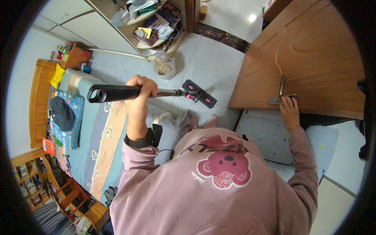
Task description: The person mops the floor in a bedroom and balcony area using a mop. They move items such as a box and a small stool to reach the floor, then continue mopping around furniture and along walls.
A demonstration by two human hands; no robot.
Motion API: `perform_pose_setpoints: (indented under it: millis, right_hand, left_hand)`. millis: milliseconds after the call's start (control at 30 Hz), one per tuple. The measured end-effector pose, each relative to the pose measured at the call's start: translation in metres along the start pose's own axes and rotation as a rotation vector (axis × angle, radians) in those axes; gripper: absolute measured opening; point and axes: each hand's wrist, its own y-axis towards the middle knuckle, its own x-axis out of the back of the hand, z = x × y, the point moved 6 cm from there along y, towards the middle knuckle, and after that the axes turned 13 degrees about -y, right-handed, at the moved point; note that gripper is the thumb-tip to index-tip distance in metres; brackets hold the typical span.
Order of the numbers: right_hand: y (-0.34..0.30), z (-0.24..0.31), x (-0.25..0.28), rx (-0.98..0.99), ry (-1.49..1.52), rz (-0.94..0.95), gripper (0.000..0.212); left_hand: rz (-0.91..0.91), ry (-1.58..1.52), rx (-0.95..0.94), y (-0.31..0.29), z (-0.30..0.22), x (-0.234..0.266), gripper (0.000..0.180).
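My left hand (140, 96) is closed around the black grip of a flat mop (113, 94). From the hand its metal pole runs right to a black mop head (207, 100) with pink fittings, on the grey tiled floor. At the right, my right hand (290, 111) has its fingers curled over the metal door handle (277, 100) near the edge of a brown wooden door (313, 58). The door stands open. My palm and thumb on that side are partly hidden.
A bed (90, 145) with striped bedding lies to my left. Ahead, a translucent bin (167, 73) stands by cluttered corner shelves (154, 27). Past the dark threshold (221, 37) is a lighter tiled floor. A wooden chair (72, 196) is at the lower left.
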Motion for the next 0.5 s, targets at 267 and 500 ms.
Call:
perform_pose_setpoints:
  millis: [267,500]
  right_hand:
    - [0.046,0.005,0.059,-0.413,0.285,0.437,0.041]
    - [0.135,0.031,0.098,-0.302,0.716,0.165,0.046]
  left_hand:
    - [-0.05,-0.021,0.092,0.0,0.017,-0.026,0.016]
    - [-0.165,-0.29,-0.362,-0.015,-0.065,-0.019,0.02]
